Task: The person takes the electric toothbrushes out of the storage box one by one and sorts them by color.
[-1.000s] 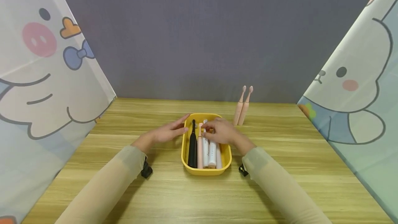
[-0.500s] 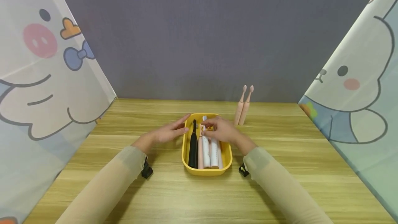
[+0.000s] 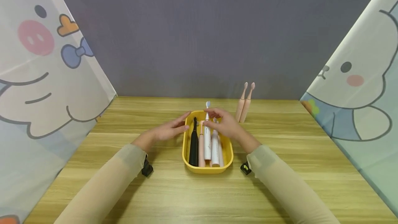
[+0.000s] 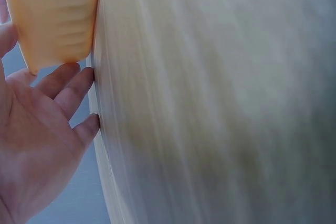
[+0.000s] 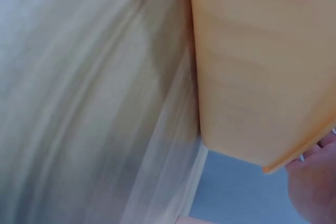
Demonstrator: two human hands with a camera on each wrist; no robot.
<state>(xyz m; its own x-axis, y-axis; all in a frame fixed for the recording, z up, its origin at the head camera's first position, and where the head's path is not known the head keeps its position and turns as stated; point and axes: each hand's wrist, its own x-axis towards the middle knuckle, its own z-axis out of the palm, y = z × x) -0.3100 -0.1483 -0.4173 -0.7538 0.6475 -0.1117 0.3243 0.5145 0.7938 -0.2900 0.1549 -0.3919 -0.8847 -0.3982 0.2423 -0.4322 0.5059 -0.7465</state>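
Note:
My right hand [image 3: 226, 123] pinches a white electric toothbrush [image 3: 207, 142] near its neck, thumb and fingers at either side. The brush head sticks up past the far rim of a yellow basket [image 3: 207, 170], and the lower end hangs over the other brushes. Fingers extended, my left hand [image 3: 169, 129] rests against the basket's left side; the left wrist view has its fingertips at the basket wall [image 4: 58, 19]. Inside the basket lie a black electric toothbrush [image 3: 193, 148], a pink one [image 3: 201, 149], another white one [image 3: 215, 151] and a pale one at the right.
Two pink electric toothbrushes [image 3: 246, 108] stand upright side by side on the wooden table [image 3: 174, 196], behind and right of the basket. A grey panel [image 3: 192, 37] closes off the back, with cartoon-printed cloths at both sides. In the right wrist view the basket wall [image 5: 252, 66] fills much of the frame.
My right hand has drawn the white toothbrush up and away from me, so its head now shows beyond the far rim. The left hand stays at the basket's side.

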